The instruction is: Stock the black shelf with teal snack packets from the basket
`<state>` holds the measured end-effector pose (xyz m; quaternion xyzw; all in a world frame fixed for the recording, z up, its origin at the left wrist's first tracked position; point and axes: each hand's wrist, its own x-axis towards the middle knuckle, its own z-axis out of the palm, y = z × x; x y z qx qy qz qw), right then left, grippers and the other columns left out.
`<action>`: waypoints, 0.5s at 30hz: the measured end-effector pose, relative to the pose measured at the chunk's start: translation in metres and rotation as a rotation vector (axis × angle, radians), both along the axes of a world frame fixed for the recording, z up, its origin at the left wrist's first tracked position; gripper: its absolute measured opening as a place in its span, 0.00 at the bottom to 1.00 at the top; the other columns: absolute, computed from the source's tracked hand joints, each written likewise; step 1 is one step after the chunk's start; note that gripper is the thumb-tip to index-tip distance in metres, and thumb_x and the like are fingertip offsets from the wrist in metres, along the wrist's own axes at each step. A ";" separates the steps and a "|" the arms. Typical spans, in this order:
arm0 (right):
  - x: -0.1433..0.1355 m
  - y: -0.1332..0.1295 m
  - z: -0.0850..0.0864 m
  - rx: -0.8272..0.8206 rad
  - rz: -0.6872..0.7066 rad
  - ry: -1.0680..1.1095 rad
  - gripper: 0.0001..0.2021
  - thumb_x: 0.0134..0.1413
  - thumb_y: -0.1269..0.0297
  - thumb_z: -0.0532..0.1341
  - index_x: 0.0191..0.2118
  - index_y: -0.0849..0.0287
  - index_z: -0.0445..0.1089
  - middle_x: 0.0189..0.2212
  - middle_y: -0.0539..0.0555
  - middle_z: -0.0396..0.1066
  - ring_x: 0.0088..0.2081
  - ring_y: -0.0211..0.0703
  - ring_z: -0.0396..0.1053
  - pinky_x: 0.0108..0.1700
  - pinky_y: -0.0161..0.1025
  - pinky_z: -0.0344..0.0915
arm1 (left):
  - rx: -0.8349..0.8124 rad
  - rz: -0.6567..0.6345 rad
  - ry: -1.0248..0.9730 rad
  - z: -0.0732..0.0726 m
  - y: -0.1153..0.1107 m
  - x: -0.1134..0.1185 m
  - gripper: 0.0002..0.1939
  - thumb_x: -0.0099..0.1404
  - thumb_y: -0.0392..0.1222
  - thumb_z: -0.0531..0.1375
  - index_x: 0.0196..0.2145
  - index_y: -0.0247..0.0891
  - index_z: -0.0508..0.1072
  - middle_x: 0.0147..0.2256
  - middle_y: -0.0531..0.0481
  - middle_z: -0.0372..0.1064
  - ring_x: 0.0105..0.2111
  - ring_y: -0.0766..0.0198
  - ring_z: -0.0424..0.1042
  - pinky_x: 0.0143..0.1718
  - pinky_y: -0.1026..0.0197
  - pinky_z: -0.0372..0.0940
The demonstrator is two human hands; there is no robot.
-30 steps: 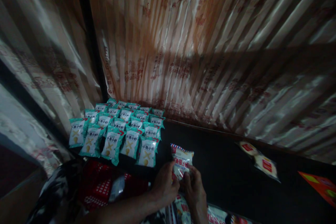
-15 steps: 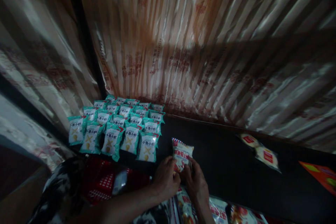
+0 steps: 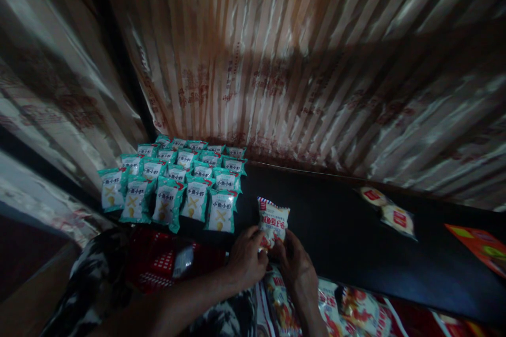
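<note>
A cream snack packet with red print [image 3: 273, 221] stands near the front edge of the black shelf [image 3: 324, 221]. My left hand [image 3: 248, 257] grips its lower left side, and my right hand [image 3: 296, 263] closes round its lower right side. Left of it, several teal and white packets [image 3: 220, 211] stand in rows. Below my hands, more cream and red packets [image 3: 280, 300] show at the shelf's front, partly covered by my right forearm.
Two small cream packets [image 3: 398, 219] lie on the shelf at the right, with an orange packet [image 3: 478, 247] farther right. A red basket [image 3: 158, 260] sits below the shelf at the left. Ribbed, printed sheeting [image 3: 253, 63] hangs behind.
The shelf and packets appear slightly higher in view, as the camera has tilted. Both hands still hold the cream packet, which looks a little more upright.
</note>
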<state>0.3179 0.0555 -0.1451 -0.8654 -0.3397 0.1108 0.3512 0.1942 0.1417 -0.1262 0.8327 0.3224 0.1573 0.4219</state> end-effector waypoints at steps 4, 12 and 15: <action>0.001 0.000 0.002 -0.041 -0.042 0.032 0.31 0.50 0.42 0.48 0.53 0.60 0.63 0.40 0.59 0.73 0.41 0.50 0.71 0.41 0.43 0.65 | 0.005 0.007 0.011 0.001 0.001 -0.001 0.25 0.57 0.36 0.51 0.53 0.36 0.67 0.56 0.43 0.61 0.55 0.55 0.60 0.59 0.56 0.53; 0.010 0.001 0.009 -0.072 -0.145 0.255 0.35 0.41 0.38 0.53 0.51 0.56 0.65 0.37 0.56 0.75 0.37 0.51 0.73 0.35 0.41 0.65 | -0.003 0.044 -0.007 0.009 -0.001 0.007 0.21 0.56 0.36 0.52 0.48 0.33 0.71 0.51 0.41 0.65 0.52 0.55 0.63 0.57 0.57 0.56; 0.015 0.003 0.011 -0.011 -0.130 0.283 0.35 0.39 0.38 0.54 0.50 0.57 0.66 0.37 0.56 0.76 0.38 0.52 0.73 0.36 0.41 0.65 | -0.025 0.041 -0.012 0.008 0.001 0.014 0.21 0.56 0.37 0.53 0.47 0.33 0.71 0.51 0.42 0.65 0.51 0.55 0.63 0.56 0.58 0.58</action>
